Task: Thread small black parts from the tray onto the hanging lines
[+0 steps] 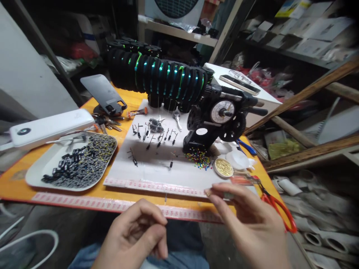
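Observation:
My right hand is over the front right edge of a white board. Its thumb and index fingertips are pinched together around a tiny pale speck, too small to name. Lower and nearer my lap, my left hand has its fingers curled and thumb close to the index finger; what lies between them, if anything, is hidden. Small black pieces with thin wires are spread over the board. Loose multicoloured beads lie near a round dish of tiny gold beads.
A white tray of grey and black parts stands left. Behind the board is a black geared machine with a dial and a ribbed black roll. Red-handled scissors lie right. A phone and power bank sit left.

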A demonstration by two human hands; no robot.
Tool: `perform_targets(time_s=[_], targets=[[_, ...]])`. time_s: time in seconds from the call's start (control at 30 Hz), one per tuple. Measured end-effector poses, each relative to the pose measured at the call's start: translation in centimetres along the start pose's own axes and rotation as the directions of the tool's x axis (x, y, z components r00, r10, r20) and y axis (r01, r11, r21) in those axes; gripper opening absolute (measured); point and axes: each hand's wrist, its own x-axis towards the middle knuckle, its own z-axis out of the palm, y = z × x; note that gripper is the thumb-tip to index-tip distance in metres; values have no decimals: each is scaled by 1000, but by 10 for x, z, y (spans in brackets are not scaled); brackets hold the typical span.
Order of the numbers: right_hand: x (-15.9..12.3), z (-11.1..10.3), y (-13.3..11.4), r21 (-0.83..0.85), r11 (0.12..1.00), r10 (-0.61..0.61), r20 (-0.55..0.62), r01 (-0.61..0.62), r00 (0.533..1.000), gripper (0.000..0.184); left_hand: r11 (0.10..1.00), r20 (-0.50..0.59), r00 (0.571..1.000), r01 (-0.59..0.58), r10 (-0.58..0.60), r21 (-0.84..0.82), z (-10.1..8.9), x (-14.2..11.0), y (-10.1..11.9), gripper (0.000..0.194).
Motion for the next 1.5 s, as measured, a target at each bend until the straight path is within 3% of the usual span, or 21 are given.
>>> perform_targets(time_s=[0.13, 0.27, 0.53, 0.73, 0.87, 0.93, 1.03, 1.13, 1.5], targets=[[-18, 22, -25, 204, 978, 22, 68, -36, 997, 21, 997, 43, 999, -1, 4, -72, 3, 0, -5, 30], [-22, 36, -37, 320, 947, -43, 65, 20, 997, 30, 993, 75, 997, -20, 29, -113, 0, -2, -8, 33], [-21, 41, -39, 211, 974, -133, 249, 80, 959, 28, 989, 111, 991, -60, 75, -138, -9, -5, -10, 30], [-24, 46, -40, 401, 906, 27, 256, -132, 966, 22, 987, 170, 979, -91, 113, -132, -13, -6, -11, 29], [-25, 52, -46, 575, 733, 237, 286, -364, 929, 23, 987, 184, 978, -76, 101, -138, -14, -9, -8, 30], [-24, 53, -48, 625, 659, 286, 305, -418, 908, 23, 985, 182, 979, -61, 90, -159, -13, -11, -7, 31], [-21, 54, -47, 664, 630, 203, 359, -403, 911, 27, 980, 169, 983, -33, 67, -198, -12, -13, -7, 32], [-19, 52, -43, 659, 658, 115, 389, -364, 914, 31, 975, 170, 984, -8, 46, -221, -12, -14, -8, 33], [-19, 50, -41, 636, 705, 55, 390, -312, 919, 29, 965, 199, 979, 12, 42, -262, -14, -11, -9, 33]])
